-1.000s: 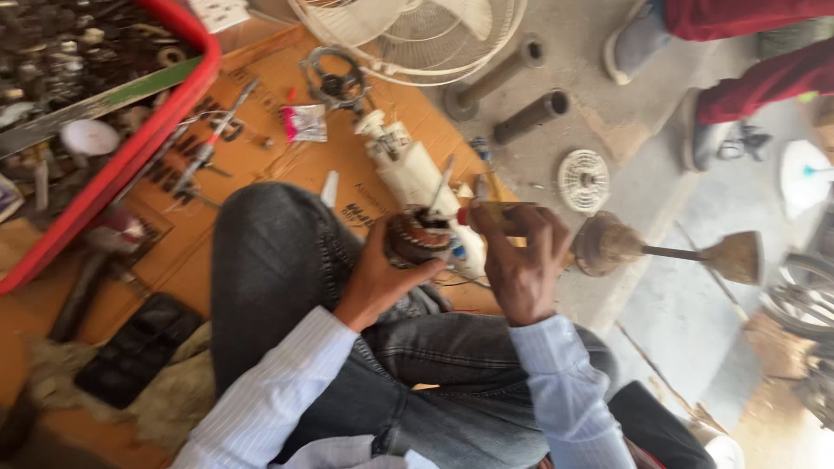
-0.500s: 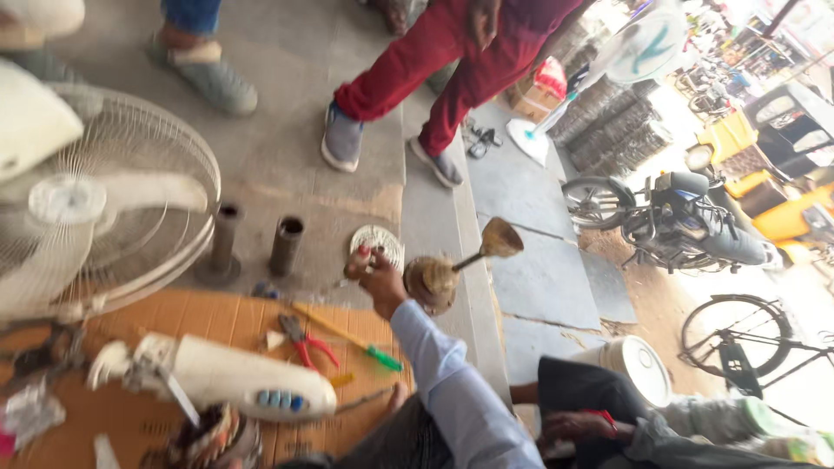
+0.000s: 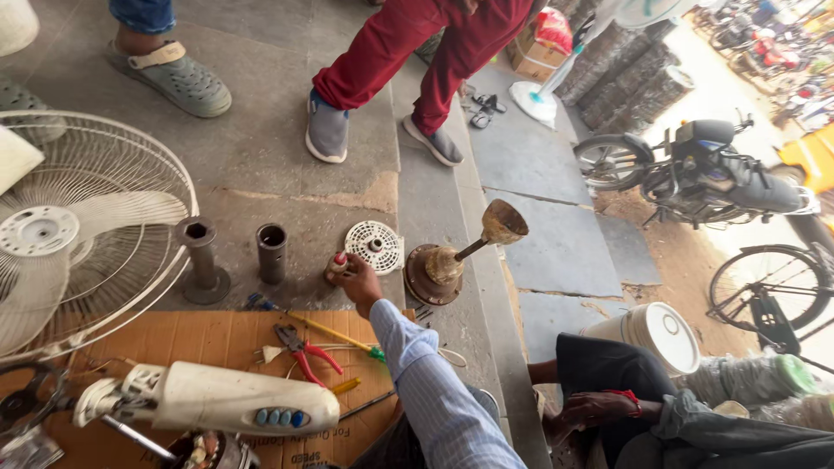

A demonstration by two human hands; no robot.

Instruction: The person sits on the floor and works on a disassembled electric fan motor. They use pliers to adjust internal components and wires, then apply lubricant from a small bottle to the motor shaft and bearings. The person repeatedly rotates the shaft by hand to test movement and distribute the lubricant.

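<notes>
Head view: since a second ago my gaze has swung from my lap to the floor. Fan [image 3: 78, 234] at left; rusty motor part [image 3: 443, 269] at centre. My right hand [image 3: 358, 282], just left of it, now closes on a small red-tipped bottle [image 3: 337, 263]. Left hand unseen.

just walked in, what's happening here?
A person sitting on cardboard reaches their right hand out to a small red-and-white object on the concrete, beside a white round vent cover and a rusty funnel-topped oil can. Their left hand is out of view. Red-handled pliers, a screwdriver and a white fan housing lie nearby.
</notes>
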